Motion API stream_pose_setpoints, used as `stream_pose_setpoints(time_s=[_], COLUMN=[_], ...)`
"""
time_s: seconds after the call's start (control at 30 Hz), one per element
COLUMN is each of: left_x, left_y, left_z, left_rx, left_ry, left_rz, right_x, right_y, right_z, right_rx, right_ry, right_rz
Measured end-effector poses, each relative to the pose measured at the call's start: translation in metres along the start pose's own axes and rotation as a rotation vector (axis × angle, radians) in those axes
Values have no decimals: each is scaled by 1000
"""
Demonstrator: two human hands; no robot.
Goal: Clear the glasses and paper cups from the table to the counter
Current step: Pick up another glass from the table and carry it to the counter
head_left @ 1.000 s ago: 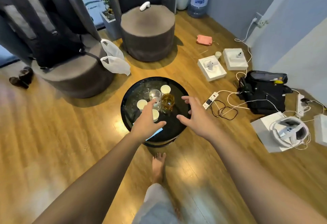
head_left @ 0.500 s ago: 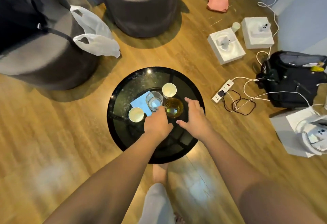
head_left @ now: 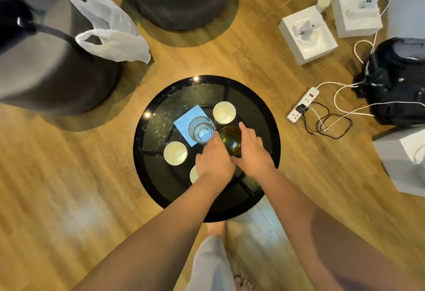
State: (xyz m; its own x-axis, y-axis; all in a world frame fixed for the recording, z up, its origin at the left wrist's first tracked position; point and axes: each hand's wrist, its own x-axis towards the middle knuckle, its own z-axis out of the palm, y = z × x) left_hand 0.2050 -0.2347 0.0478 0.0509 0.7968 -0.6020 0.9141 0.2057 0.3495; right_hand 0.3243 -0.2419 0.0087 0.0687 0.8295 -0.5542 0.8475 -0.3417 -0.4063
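Nothing cleared: two glasses, three white paper cups remain on your round black glass bench (head_left: 161, 189). Both hands half-curled around the amber-filled glass (head_left: 231, 140) at centre: left hand (head_left: 215, 164), right hand (head_left: 253, 153); grip unconfirmed.

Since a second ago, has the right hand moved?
Yes. The right hand has come in over the black table, now beside the amber glass.

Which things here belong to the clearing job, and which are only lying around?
For the job: clear glass, amber glass, three paper cups, black round table.

Just lying about: blue napkin, plastic bag, power strip, white boxes, black bag.
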Motion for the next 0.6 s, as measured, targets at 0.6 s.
stream_pose_setpoints(time_s=[0.6], left_x=[-57], left_y=[29], left_z=[-59], left_rx=[-458], left_ry=[58], left_rz=[366], right_x=[-74], right_y=[-14], right_z=[-128], right_rx=[368], right_ry=[135], right_rz=[-104])
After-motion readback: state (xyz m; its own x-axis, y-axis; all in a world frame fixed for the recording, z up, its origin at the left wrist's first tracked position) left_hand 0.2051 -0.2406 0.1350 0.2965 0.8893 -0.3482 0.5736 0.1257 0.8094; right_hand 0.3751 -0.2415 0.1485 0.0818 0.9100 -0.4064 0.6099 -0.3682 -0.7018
